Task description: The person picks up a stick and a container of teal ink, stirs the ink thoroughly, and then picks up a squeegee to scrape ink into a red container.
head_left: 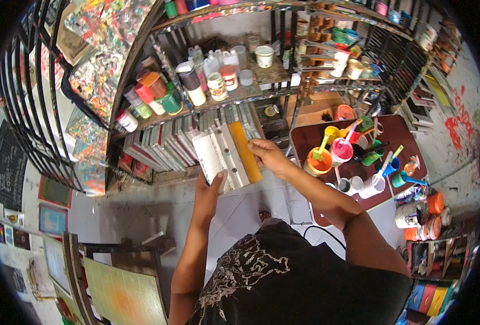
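In front of the shelves I hold up what looks like a screen-printing squeegee (211, 153), with a white board, a pale strip with dark bolts and a yellow-orange blade (244, 154). My left hand (209, 188) is closed on its lower left edge, the thumb lying over the white face. At the blade's right edge my right hand (269, 156) pinches the yellow part between thumb and fingers. The fingertips behind the squeegee are hidden.
Framed screens (158, 143) stand in a row under a shelf of paint bottles and tubs (216, 86). To the right, a dark red table (318, 203) bears several paint cups (341, 150) with stirrers. Stacked tubs (435, 203) stand beyond it. A yellowish panel (123, 292) leans at lower left.
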The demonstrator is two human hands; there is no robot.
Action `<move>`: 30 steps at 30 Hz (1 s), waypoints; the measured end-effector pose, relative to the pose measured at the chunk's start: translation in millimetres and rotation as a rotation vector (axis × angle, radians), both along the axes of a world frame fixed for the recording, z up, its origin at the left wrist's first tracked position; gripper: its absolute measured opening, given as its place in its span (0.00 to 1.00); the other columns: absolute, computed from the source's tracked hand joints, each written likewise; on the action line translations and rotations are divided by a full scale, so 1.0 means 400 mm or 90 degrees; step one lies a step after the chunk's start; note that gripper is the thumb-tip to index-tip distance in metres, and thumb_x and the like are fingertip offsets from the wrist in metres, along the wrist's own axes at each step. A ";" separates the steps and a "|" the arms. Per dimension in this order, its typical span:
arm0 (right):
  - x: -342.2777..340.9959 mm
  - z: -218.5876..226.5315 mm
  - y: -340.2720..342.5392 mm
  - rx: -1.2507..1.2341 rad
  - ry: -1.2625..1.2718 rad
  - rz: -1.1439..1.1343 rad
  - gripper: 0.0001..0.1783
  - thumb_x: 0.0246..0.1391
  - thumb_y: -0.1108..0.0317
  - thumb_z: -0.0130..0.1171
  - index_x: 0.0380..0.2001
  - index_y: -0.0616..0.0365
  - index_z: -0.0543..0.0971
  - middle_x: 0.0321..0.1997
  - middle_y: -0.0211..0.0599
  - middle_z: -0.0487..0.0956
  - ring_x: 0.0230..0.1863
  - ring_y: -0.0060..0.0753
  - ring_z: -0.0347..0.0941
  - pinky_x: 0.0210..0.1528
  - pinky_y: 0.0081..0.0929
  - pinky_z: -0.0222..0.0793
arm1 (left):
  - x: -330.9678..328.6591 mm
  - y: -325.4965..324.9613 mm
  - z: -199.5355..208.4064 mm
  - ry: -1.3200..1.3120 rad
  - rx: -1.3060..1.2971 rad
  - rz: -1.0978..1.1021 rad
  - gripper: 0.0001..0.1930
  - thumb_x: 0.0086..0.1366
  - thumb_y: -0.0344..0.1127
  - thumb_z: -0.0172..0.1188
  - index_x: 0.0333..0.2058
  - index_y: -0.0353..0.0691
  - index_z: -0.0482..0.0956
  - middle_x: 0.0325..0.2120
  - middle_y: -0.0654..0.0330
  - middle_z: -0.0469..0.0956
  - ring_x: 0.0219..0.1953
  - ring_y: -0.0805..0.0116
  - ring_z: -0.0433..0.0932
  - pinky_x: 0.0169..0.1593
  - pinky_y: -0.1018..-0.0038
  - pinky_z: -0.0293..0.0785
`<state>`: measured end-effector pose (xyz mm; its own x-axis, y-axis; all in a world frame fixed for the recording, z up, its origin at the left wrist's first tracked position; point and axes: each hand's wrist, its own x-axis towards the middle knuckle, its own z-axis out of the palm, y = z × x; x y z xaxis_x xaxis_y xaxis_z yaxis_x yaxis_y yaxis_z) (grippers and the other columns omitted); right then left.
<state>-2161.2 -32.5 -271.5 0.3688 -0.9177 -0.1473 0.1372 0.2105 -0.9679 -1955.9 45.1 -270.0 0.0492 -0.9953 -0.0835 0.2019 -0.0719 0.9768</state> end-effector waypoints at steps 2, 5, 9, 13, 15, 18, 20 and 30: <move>0.008 0.036 -0.026 0.014 -0.003 0.007 0.12 0.60 0.57 0.48 0.33 0.51 0.75 0.24 0.18 0.71 0.22 0.10 0.66 0.26 0.13 0.63 | -0.003 -0.030 0.009 0.046 0.006 0.003 0.22 0.63 0.30 0.53 0.54 0.32 0.62 0.48 0.55 0.70 0.48 0.69 0.70 0.51 0.74 0.66; 0.016 0.037 -0.072 0.001 -0.043 0.013 0.12 0.61 0.58 0.48 0.35 0.54 0.75 0.26 0.20 0.73 0.25 0.12 0.69 0.28 0.15 0.66 | -0.004 -0.076 -0.003 0.127 0.028 0.018 0.22 0.63 0.29 0.52 0.55 0.33 0.61 0.47 0.56 0.70 0.48 0.69 0.70 0.51 0.74 0.66; 0.041 -0.002 -0.133 -0.020 -0.025 0.033 0.12 0.60 0.59 0.49 0.36 0.55 0.74 0.27 0.21 0.73 0.26 0.13 0.69 0.30 0.15 0.66 | 0.010 -0.111 -0.021 0.166 0.110 0.087 0.21 0.61 0.28 0.54 0.53 0.35 0.63 0.45 0.58 0.72 0.46 0.70 0.72 0.52 0.75 0.66; 0.104 -0.021 -0.154 -0.001 0.041 0.119 0.11 0.60 0.61 0.49 0.36 0.56 0.74 0.28 0.20 0.72 0.30 0.12 0.68 0.35 0.13 0.63 | 0.070 -0.063 -0.062 0.229 0.116 0.089 0.22 0.56 0.30 0.61 0.49 0.32 0.67 0.43 0.59 0.75 0.43 0.69 0.74 0.49 0.72 0.70; 0.132 -0.059 -0.168 -0.030 0.060 0.186 0.14 0.59 0.61 0.49 0.42 0.59 0.73 0.32 0.22 0.73 0.32 0.13 0.67 0.36 0.14 0.63 | 0.099 -0.023 -0.054 0.287 0.138 0.066 0.26 0.57 0.34 0.61 0.52 0.31 0.64 0.45 0.57 0.74 0.47 0.67 0.73 0.51 0.68 0.69; 0.198 -0.112 -0.192 -0.065 0.090 0.354 0.18 0.59 0.61 0.48 0.46 0.62 0.74 0.35 0.25 0.75 0.35 0.15 0.67 0.38 0.17 0.63 | 0.131 0.046 -0.062 0.271 0.171 0.103 0.34 0.55 0.40 0.63 0.57 0.33 0.59 0.51 0.54 0.69 0.52 0.64 0.68 0.57 0.65 0.62; 0.285 -0.138 -0.186 -0.107 0.136 0.458 0.16 0.60 0.61 0.47 0.44 0.63 0.74 0.35 0.27 0.75 0.37 0.16 0.67 0.39 0.17 0.63 | 0.178 0.111 -0.066 0.252 0.167 0.128 0.37 0.54 0.43 0.65 0.57 0.33 0.58 0.52 0.55 0.67 0.54 0.63 0.66 0.58 0.63 0.60; 0.833 -0.062 -0.067 0.022 0.081 0.691 0.22 0.63 0.55 0.40 0.48 0.61 0.71 0.36 0.35 0.77 0.28 0.19 0.70 0.35 0.20 0.69 | 0.436 0.367 -0.107 0.416 0.015 0.607 0.27 0.59 0.31 0.58 0.55 0.36 0.59 0.49 0.55 0.70 0.50 0.61 0.71 0.51 0.64 0.69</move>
<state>-1828.2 -59.3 -296.3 0.9593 -0.1074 -0.2613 -0.2388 0.1858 -0.9531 -1781.6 192.0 -312.8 0.7200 -0.5754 -0.3880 0.6506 0.3651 0.6658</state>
